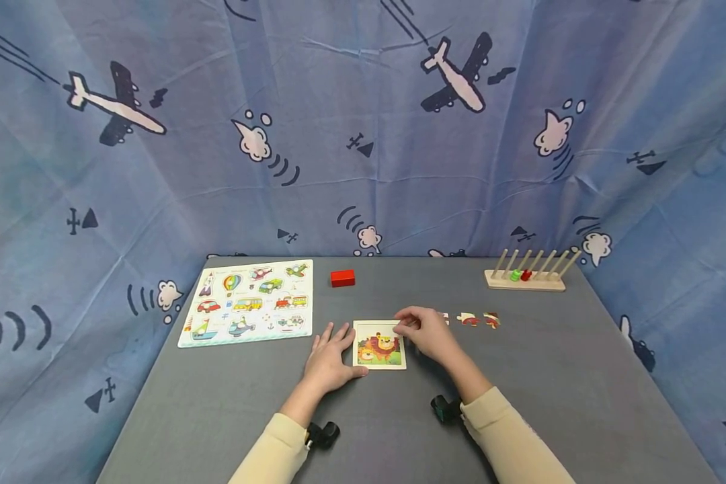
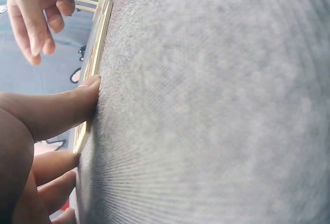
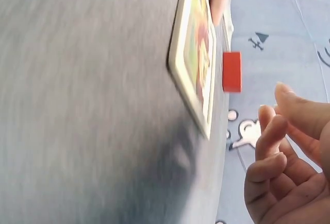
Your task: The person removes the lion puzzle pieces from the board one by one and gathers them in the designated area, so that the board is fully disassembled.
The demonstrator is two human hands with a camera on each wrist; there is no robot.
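Observation:
A small square wooden jigsaw puzzle (image 1: pixel 378 351) with a lion picture lies flat in its pale frame. Above the lion's head the inside of the puzzle looks pale. My left hand (image 1: pixel 329 363) steadies it: in the left wrist view the thumb (image 2: pixel 77 103) presses the near edge, while spread fingers lie along the left side. Over the upper right corner hovers my right hand (image 1: pixel 426 331). Its fingers are loosely bent, with nothing visible between thumb and fingertips in the right wrist view. Loose jigsaw pieces (image 1: pixel 468 319) lie beyond it, one partly hidden by the hand.
A red block (image 1: pixel 342 278) sits behind the puzzle. At the back left lies a large white picture board (image 1: pixel 305 323) of vehicles. A wooden peg rack (image 1: pixel 523 284) with green and red beads stands at the back right, near the patterned blue curtain (image 1: pixel 339 134).

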